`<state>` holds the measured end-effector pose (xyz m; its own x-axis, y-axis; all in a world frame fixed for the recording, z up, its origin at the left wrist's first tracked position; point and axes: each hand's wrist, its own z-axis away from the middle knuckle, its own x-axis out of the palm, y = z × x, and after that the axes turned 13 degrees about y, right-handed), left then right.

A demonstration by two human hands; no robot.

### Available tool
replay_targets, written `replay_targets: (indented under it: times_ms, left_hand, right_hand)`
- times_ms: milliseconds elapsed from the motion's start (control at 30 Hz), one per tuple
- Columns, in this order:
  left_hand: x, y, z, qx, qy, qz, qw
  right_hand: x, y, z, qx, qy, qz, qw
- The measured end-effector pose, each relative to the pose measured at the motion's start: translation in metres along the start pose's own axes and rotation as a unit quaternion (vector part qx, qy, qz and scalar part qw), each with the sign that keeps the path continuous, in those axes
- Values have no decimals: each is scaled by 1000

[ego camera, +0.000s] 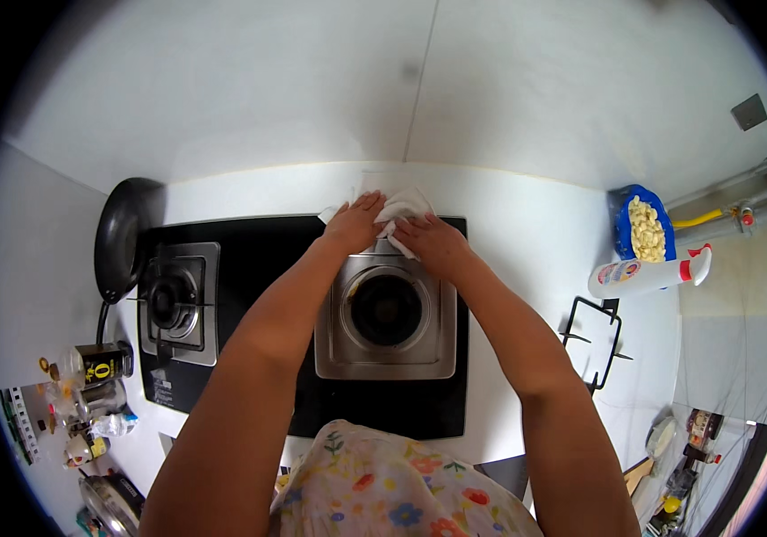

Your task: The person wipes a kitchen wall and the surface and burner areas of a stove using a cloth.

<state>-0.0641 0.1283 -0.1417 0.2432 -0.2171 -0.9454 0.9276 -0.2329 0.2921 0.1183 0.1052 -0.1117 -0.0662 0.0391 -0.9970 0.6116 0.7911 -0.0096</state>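
At the back edge of a black glass gas cooktop [256,268], both hands are on white cloth or paper. My left hand [355,225] lies flat with fingers pointing away, and white material shows on both sides of it. My right hand [429,243] presses on the bunched white cloth [409,204], with part of it sticking out below the fingers. Whether it is one piece or two, I cannot tell. Below my hands sits the right burner [386,310], its steel drip tray [390,368] bare of a pan support.
A black frying pan [121,235] leans at the left, near the left burner [170,301] with its grate. To the right are a removed pan support [591,342], a white spray bottle [638,276] and a blue basket [624,231] of pale food pieces. Bottles [104,396] crowd the lower left.
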Motion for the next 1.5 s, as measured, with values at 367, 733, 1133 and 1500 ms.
replay_targets:
  times_ms: [367, 733, 1133, 1500]
  left_hand:
    - [-14, -48, 96, 90, 136, 75, 984]
    - [3, -27, 203, 55, 75, 107, 990]
    - [10, -46, 42, -49, 138, 12, 989]
    - [65, 87, -52, 158, 137, 203, 957]
  right_hand:
    - [36, -73, -55, 37, 51, -166, 984]
    - [18, -196, 16, -50, 157, -28, 986]
    - [54, -77, -61, 104, 225, -128, 960]
    - [38, 19, 48, 363, 118, -126, 916]
